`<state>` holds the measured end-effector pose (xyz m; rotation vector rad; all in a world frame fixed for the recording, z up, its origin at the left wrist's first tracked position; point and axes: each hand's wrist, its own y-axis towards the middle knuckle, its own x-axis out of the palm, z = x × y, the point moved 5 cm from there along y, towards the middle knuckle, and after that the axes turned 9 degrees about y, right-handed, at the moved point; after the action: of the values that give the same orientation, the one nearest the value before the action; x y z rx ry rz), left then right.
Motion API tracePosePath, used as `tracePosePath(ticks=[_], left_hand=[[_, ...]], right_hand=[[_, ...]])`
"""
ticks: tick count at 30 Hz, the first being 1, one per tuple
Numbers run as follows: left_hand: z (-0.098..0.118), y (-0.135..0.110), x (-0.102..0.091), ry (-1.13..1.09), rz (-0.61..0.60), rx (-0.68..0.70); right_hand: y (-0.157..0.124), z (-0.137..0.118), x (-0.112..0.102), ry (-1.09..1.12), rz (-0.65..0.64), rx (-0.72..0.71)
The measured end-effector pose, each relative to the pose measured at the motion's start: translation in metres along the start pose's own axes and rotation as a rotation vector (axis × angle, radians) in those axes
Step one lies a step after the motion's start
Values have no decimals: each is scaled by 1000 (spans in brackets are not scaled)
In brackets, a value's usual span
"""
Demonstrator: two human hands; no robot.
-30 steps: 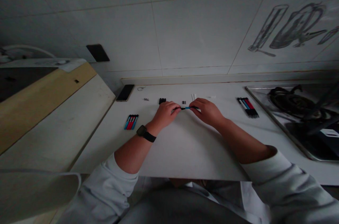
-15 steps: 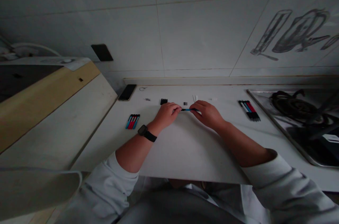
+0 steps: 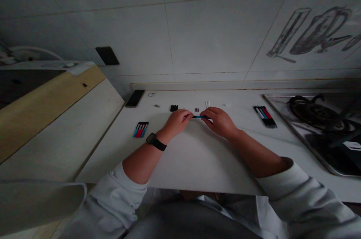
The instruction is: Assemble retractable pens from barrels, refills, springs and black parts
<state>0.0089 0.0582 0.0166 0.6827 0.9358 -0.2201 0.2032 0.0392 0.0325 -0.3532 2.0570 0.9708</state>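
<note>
Over the middle of the counter [image 3: 197, 163], the blue pen [image 3: 199, 117] lies along the 9-to-3 o'clock line, the left hand [image 3: 176, 122] pinching its 9 o'clock end and the right hand [image 3: 220, 121] its 3 o'clock end.

We hold the blue pen [image 3: 198, 117] pinched between our left hand [image 3: 176, 121] and right hand [image 3: 219, 120], low over the white counter [image 3: 191, 163]. On our side of the pen the counter is bare to its front edge, crossed only by our two forearms, so a hand could pass there. Beyond the pen it is crowded: black caps [image 3: 174, 108] just behind our left hand, a small black piece [image 3: 196, 110] close behind the pen, white pieces [image 3: 207, 104] a little farther, then the tiled wall [image 3: 214, 39]. Left of the pen, well apart, lies a pen bundle [image 3: 140, 129], with a phone [image 3: 135, 98] behind it. Right of the pen lie a second bundle [image 3: 265, 114] and the stove [image 3: 318, 118].
</note>
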Motion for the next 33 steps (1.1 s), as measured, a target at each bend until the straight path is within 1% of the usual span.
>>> tracePosePath(ticks=[4,7,14,20,27,33], left_hand=[[0,-2,-2,-63,48,9],[-1,-2,-4,-55,74,-5],[-1,0,-2,-1,16,15],[-2,-4,-2,-60,83,26],[-2,-2,1,-18,19,54],[-1,-4,-1,-56,70,49]], right_hand=[[0,1,-4,7,22,15],[1,1,-6,23,38,23],[1,0,-5,21,24,8],[1,1,-6,27,47,23],[0,1,-4,31,36,9],[0,2,-4,27,41,14]])
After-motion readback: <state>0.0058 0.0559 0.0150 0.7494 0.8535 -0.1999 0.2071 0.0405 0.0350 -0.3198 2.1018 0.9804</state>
